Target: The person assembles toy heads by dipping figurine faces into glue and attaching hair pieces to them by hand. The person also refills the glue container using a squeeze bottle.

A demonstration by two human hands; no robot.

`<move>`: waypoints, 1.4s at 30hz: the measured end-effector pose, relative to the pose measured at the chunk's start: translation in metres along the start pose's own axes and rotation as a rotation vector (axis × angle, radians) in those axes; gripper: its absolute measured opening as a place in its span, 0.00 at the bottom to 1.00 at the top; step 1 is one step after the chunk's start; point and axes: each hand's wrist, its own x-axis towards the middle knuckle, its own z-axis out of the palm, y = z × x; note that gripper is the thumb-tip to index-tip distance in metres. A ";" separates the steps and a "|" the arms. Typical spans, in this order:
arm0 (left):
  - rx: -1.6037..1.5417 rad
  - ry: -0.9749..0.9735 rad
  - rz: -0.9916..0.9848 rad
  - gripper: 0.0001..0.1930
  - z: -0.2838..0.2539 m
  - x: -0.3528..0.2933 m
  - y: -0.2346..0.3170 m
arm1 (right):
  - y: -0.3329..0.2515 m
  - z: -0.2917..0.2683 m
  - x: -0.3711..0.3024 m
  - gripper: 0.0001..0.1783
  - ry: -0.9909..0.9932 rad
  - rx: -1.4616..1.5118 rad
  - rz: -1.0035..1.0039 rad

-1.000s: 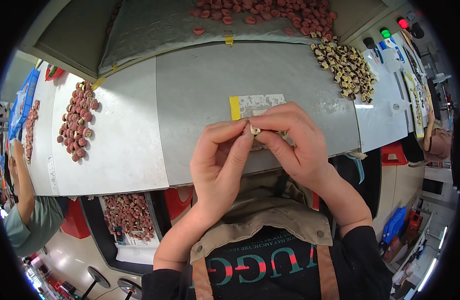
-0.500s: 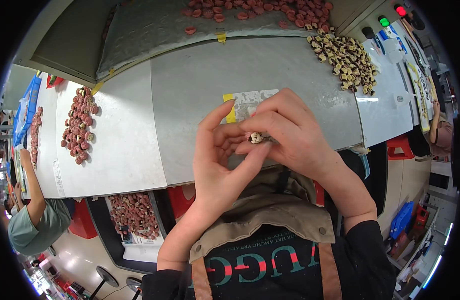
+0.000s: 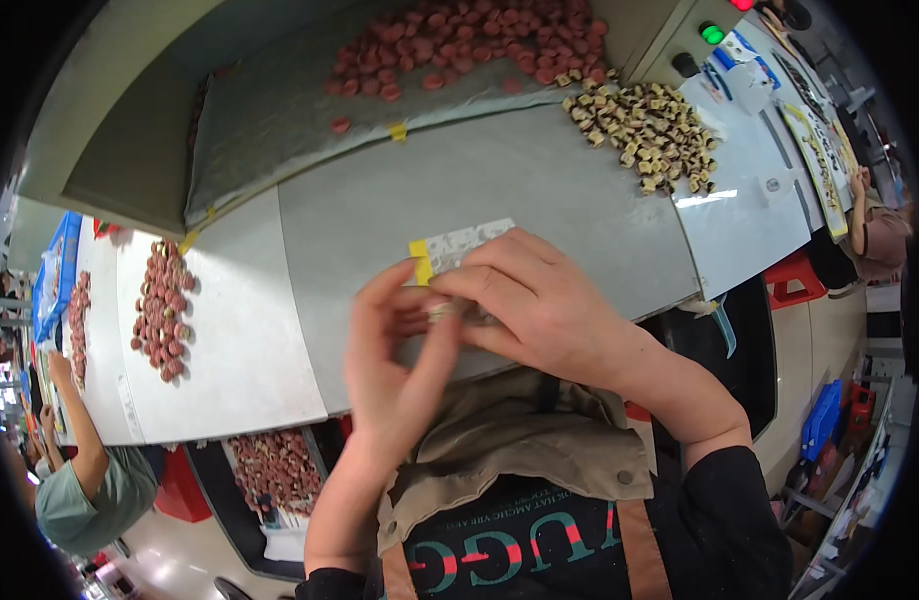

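Observation:
My left hand (image 3: 394,360), a little blurred, is closed with thumb and fingers on a small pink-and-cream piece (image 3: 441,311). From the right, my right hand (image 3: 544,305) pinches at the same piece, and its fingers hide most of it. Just beyond my hands a white, grey-patterned card (image 3: 469,240) with a yellow strip lies on the grey table. Many small cream-and-dark-brown pieces (image 3: 644,130) are heaped to the far right. Round pink pieces (image 3: 469,40) lie spread at the back on a grey sheet.
On the left of the table (image 3: 244,330) is a pile of pink pieces (image 3: 164,320), some showing cream. Below the table edge, a black tray holds more of them (image 3: 276,470). Co-workers sit at far left (image 3: 99,490) and far right (image 3: 884,240). A red stool (image 3: 794,280) stands at right.
My head view has shifted, so the table's things sit elsewhere in the picture. Both hands have moved left and nearer, and the small piece is now more covered by the fingers.

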 end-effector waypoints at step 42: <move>-0.619 -0.082 -0.322 0.17 -0.016 0.018 0.011 | 0.066 -0.064 -0.023 0.09 -0.146 -0.131 0.301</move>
